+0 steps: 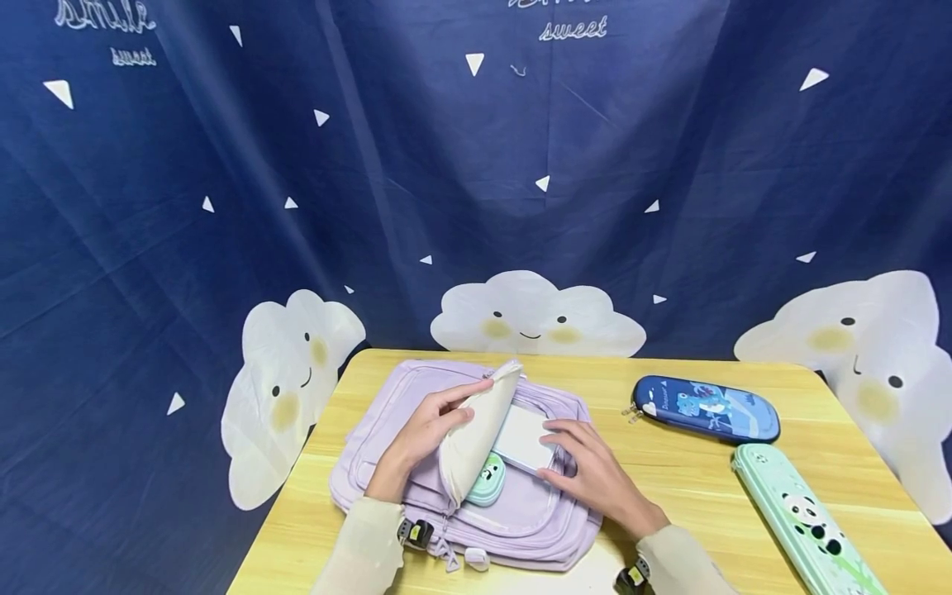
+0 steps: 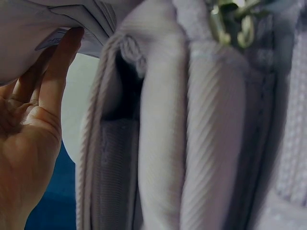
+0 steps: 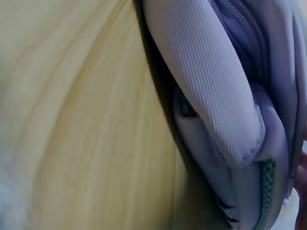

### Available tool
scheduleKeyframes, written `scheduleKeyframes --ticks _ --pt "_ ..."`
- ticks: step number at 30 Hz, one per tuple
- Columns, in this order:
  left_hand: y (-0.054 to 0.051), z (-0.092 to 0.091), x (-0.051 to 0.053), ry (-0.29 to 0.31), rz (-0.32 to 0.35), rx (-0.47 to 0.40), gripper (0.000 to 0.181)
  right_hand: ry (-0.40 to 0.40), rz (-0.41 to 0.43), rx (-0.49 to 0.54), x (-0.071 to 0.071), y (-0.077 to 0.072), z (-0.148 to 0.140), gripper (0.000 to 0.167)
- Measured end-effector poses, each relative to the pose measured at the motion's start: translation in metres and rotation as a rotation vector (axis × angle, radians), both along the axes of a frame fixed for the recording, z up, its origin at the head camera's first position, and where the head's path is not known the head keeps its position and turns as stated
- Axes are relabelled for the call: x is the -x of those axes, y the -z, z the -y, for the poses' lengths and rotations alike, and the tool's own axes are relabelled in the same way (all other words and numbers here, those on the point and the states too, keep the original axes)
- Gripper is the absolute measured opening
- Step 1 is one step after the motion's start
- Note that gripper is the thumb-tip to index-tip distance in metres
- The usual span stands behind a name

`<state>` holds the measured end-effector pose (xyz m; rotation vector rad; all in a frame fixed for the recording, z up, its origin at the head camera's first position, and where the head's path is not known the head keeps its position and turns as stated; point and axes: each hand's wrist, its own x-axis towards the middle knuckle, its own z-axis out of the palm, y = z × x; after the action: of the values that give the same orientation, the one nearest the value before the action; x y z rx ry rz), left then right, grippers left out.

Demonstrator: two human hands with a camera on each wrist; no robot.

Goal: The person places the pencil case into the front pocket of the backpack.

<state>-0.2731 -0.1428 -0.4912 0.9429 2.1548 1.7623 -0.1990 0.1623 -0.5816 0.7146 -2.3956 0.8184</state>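
Lilac backpack (image 1: 521,511) lies on the wood-grained table (image 1: 669,496), towards nine o'clock from its middle, front pocket open. The left hand (image 1: 427,426) pinches the raised flap (image 1: 479,434), lined in pale cloth; by its fingertips the left wrist view shows a bluish label (image 2: 50,40), its letters too small to read. The right hand (image 1: 595,471) holds a flat white box (image 1: 523,440), thumb and fingers spread along its edge. Between seven and eight o'clock from that sits a rounded mint case (image 1: 487,482) with a panda face, partly behind the flap. Between two and three o'clock from the bag is a blue pencil case (image 1: 706,409), its small lettering unclear; just past three, a long panda case (image 1: 806,521). Navy curtain (image 1: 446,165) reads "smile" and "sweet" at eleven o'clock, "sweet" again near twelve.
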Motion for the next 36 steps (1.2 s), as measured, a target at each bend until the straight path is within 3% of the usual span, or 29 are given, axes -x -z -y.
scheduleKeyframes --ticks 10,36 --pt "0.0 0.0 0.001 0.009 -0.019 0.009 0.049 0.012 0.041 -0.046 0.006 0.002 0.006 0.049" --pt "0.002 -0.001 -0.001 0.004 -0.018 -0.005 0.05 -0.053 0.105 -0.118 0.027 -0.012 0.018 0.045"
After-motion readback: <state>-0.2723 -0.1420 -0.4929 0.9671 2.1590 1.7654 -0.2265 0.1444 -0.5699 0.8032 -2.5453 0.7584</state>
